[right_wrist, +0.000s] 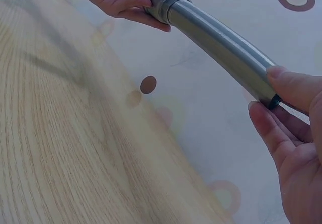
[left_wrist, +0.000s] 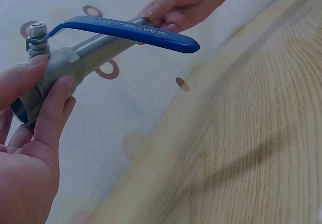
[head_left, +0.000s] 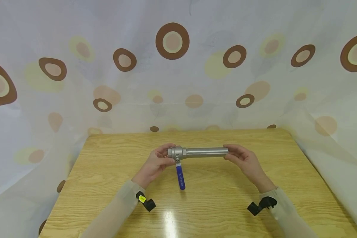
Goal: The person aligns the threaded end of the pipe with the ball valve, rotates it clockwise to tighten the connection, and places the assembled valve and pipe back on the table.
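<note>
A steel ball valve point(head_left: 177, 152) with a blue lever handle point(head_left: 180, 177) is joined end to end with a straight metal pipe point(head_left: 206, 152). The left hand point(head_left: 154, 164) grips the valve body at its outer end, thumb on the near side by the handle's nut point(left_wrist: 37, 30). At the pipe's far right end, the right hand point(head_left: 246, 162) pinches the tube between thumb and fingers. Both parts are held up level above the table, the lever pointing toward the person. White lettering with "BALL VALVE" shows on the lever in the left wrist view.
Beneath the hands lies a wood-grain table point(head_left: 196, 211). A white curtain point(head_left: 202, 79) with brown and yellow circles hangs behind it and along both sides. Each sleeve carries a small black camera mount, one on the left point(head_left: 145, 201) and one on the right point(head_left: 262, 205).
</note>
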`<state>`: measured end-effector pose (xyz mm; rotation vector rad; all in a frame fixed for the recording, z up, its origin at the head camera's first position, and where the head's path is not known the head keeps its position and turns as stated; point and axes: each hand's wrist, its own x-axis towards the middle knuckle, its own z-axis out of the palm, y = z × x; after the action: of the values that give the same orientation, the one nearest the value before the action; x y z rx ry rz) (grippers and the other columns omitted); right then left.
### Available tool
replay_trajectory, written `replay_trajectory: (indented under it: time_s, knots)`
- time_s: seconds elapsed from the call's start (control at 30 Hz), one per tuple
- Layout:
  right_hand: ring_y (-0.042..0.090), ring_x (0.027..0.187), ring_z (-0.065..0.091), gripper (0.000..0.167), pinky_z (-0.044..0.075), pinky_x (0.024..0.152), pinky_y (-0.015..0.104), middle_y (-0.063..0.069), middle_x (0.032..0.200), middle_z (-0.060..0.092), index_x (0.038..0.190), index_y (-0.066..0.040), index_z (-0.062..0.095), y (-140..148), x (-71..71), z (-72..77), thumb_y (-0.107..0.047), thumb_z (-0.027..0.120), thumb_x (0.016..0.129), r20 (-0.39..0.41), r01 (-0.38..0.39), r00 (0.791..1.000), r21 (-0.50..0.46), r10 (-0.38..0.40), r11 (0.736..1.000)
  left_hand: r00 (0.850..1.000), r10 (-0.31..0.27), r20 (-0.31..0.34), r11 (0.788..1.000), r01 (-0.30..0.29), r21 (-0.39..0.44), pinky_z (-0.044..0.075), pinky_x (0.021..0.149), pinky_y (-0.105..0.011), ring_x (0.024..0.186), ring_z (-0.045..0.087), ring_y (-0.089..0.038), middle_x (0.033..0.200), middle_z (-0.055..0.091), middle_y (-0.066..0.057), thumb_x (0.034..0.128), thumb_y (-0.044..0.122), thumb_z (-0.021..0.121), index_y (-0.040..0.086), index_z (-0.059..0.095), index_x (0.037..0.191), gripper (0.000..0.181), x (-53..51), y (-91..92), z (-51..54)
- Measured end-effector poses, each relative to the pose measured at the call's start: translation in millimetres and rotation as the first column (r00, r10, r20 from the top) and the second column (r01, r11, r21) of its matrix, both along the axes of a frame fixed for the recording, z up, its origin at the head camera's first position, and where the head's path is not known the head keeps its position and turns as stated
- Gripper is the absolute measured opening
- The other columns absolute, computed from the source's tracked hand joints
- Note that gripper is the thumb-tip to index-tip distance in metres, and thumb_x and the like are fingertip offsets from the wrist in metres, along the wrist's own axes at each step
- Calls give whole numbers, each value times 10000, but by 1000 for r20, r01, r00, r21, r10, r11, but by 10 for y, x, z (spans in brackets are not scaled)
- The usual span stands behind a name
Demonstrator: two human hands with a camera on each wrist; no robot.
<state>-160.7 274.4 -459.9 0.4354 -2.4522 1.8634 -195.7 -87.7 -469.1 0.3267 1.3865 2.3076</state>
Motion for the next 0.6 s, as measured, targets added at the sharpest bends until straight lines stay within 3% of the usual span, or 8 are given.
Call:
replay_trajectory:
  time_s: [0.4, 0.6]
  knots:
    - [47, 998, 685, 398, 583, 852, 205, 17, 1129, 732, 1381, 43, 608, -30, 37, -18, -101, 667, 1015, -23, 37, 999, 37, -36, 999, 998, -19, -68, 998, 14, -64, 569, 959, -294, 1188, 613, -198, 1268, 726, 59, 825, -199, 640, 304, 772, 1114, 595, 15, -10, -16]
    - [49, 985, 687, 381, 581, 855, 210, -23, 1111, 741, 1379, 39, 609, -16, 31, -44, -101, 649, 1026, -34, 43, 999, 41, -42, 998, 995, -7, -104, 993, -6, -119, 592, 937, -306, 1120, 690, -189, 1239, 730, 29, 826, -189, 670, 276, 768, 1131, 564, 22, -16, -7]
